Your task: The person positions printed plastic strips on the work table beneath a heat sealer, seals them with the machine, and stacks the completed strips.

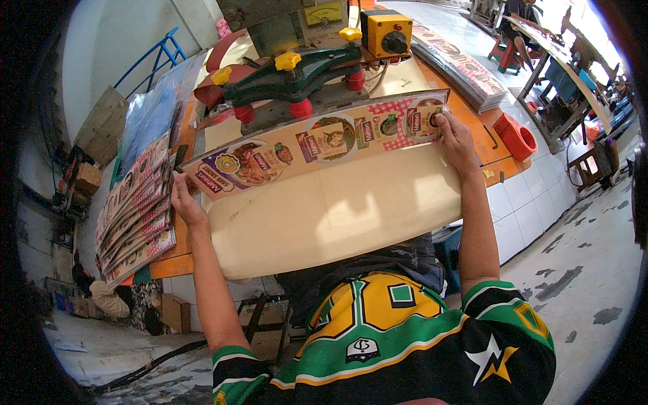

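A long printed strip [307,138] with food pictures is stretched between my two hands, its face tilted toward me. My left hand [187,200] is closed on its left end, beside a fanned stack of similar printed pieces [138,216]. At the upper right corner, my right hand [457,143] pinches the strip with the thumb on its face. Below the strip, a cream sheet [331,209] covers the near part of the table. Just behind the strip stands a dark green press head [297,82] with yellow knobs and red feet.
A yellow box with a black dial [387,34] sits by the press. Clear plastic sheets [155,101] lie at the far left; bundled printed strips [466,67] lie at the back right. A red tape dispenser-shaped object [516,137] and a hex key [491,137] rest near the orange table's right edge.
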### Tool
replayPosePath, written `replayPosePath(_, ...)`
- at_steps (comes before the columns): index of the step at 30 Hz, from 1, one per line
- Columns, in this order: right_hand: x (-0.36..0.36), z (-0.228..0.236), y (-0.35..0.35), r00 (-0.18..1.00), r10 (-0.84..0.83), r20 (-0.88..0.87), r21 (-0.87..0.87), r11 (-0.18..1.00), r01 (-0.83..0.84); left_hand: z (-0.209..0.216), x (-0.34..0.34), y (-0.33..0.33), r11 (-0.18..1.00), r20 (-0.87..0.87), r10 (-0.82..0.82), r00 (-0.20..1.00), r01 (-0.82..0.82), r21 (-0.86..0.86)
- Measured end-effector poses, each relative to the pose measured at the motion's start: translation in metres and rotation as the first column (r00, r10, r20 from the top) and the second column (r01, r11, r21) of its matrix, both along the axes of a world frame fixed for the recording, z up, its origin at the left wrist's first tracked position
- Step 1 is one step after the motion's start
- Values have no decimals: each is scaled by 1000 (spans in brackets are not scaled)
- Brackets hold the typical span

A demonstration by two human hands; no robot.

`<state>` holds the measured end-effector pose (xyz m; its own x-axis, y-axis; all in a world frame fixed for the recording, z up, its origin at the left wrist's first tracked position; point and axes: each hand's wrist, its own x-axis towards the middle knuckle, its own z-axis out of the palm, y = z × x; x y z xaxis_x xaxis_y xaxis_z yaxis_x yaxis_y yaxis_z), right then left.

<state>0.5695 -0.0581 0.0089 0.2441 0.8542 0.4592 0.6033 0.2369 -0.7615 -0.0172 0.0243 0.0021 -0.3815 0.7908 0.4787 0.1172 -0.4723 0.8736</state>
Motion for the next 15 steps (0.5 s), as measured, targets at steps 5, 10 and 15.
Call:
replayPosePath(5, 1, 0, -2, 1000, 2, -3, -1, 1000, -2, -1, 0, 1, 997, 38, -67, 997, 66, 26)
replayPosePath(10, 0, 0, -2, 1000, 13, -10, -15, 1000, -13, -3, -3, 2, 998, 4, -53, 999, 53, 24)
replayPosePath(15, 0, 0, -1, 999, -6, 31, 7, 1000, 6, 0, 0, 1, 997, -3, -67, 998, 67, 27)
